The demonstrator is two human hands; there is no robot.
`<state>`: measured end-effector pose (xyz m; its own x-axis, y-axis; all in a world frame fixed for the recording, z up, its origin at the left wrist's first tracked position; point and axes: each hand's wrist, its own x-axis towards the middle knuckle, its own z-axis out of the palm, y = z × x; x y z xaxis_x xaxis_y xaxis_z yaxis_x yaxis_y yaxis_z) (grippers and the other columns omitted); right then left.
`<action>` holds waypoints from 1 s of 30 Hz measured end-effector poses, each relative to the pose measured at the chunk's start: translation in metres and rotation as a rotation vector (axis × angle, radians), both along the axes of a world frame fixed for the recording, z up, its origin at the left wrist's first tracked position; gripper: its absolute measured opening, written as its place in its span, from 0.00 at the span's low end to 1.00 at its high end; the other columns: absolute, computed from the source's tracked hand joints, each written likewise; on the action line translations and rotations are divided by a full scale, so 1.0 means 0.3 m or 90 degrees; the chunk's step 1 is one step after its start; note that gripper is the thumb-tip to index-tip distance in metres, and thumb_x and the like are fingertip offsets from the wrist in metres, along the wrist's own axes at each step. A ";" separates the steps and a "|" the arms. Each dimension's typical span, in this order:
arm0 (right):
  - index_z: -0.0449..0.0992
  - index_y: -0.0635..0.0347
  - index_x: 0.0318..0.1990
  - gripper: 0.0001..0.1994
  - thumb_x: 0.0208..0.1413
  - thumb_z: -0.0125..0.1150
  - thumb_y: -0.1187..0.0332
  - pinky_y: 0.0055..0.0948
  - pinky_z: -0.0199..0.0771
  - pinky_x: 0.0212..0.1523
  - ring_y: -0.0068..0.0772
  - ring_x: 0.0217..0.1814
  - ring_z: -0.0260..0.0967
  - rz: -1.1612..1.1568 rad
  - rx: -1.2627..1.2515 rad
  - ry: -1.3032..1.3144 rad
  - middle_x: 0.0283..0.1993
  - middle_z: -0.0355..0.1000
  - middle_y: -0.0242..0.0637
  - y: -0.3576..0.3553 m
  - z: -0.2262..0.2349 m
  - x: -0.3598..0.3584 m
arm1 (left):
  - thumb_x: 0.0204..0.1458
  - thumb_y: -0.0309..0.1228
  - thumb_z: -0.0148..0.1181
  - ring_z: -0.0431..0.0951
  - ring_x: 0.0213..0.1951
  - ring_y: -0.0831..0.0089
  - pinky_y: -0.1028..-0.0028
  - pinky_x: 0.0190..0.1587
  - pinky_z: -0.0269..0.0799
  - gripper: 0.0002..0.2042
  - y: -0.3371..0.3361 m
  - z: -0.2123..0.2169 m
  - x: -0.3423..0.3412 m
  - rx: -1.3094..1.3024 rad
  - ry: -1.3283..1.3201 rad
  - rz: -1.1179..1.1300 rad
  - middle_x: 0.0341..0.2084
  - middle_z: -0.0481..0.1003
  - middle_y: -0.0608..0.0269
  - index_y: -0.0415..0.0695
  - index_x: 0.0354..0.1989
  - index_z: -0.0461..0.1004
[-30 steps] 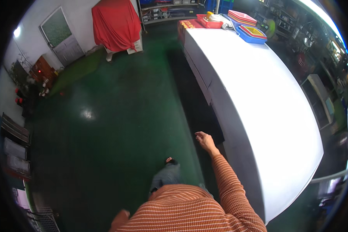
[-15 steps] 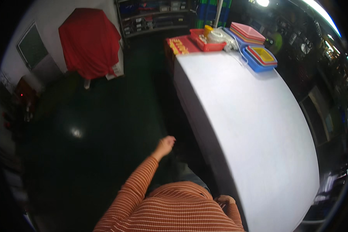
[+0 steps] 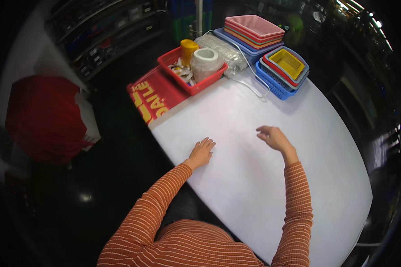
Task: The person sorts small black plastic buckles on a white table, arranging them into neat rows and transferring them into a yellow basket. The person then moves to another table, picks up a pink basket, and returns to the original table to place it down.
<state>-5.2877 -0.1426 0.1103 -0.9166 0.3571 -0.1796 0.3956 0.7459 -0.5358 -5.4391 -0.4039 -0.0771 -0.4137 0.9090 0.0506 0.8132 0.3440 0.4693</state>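
Observation:
My left hand [image 3: 201, 152] is at the near left edge of a white-topped table [image 3: 249, 191], palm down with its fingers spread and nothing in them. Over the table's middle is my right hand [image 3: 275, 138], its fingers bent but apart, holding nothing. Beyond both hands, a red basket [image 3: 191, 89] holds a yellow container [image 3: 188, 50], a white roll in clear wrap [image 3: 205, 62] and small crumpled bits. To its right are a stack of baskets with a pink one [image 3: 255, 26] on top, and nested baskets with a yellow one [image 3: 287, 63] innermost.
A clear plastic-wrapped bundle [image 3: 225, 49] lies between the baskets. A white cable [image 3: 257, 71] loops onto the tabletop. Red printed material [image 3: 152, 95] covers the far left corner. A red-draped object [image 3: 44, 118] stands on the floor at left, with shelves [image 3: 107, 31] behind it.
I have moved closer to the baskets at the table's far end. Both hands have come over the tabletop; the right one was low beside my body, and the left was over the floor.

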 end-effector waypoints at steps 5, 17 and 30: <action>0.77 0.63 0.46 0.15 0.54 0.58 0.65 0.38 0.70 0.50 0.47 0.48 0.73 -0.164 0.143 0.246 0.44 0.76 0.48 0.518 0.183 -0.654 | 0.58 0.41 0.46 0.39 0.71 0.62 0.45 0.67 0.37 0.27 0.332 -0.094 -0.379 -0.063 0.098 -0.151 0.68 0.50 0.63 0.49 0.66 0.55; 0.76 0.64 0.46 0.18 0.52 0.61 0.60 0.43 0.71 0.48 0.53 0.49 0.72 -0.248 0.377 0.006 0.45 0.74 0.56 1.324 0.051 -1.530 | 0.60 0.45 0.43 0.42 0.70 0.59 0.41 0.64 0.41 0.28 0.375 -0.073 -0.459 -0.166 0.020 -0.213 0.69 0.48 0.63 0.49 0.67 0.54; 0.78 0.46 0.46 0.18 0.46 0.67 0.55 0.40 0.72 0.42 0.41 0.40 0.76 -0.298 0.707 0.147 0.36 0.77 0.38 1.232 0.384 -1.171 | 0.57 0.43 0.49 0.45 0.69 0.57 0.40 0.65 0.36 0.27 0.383 -0.102 -0.465 -0.074 -0.047 -0.256 0.66 0.54 0.62 0.47 0.64 0.59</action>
<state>-5.6390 0.2271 0.2255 -0.6286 0.5156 0.5822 0.7280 0.6535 0.2073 -5.5785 -0.2889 -0.1078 -0.0238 0.9967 -0.0780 0.8589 0.0603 0.5085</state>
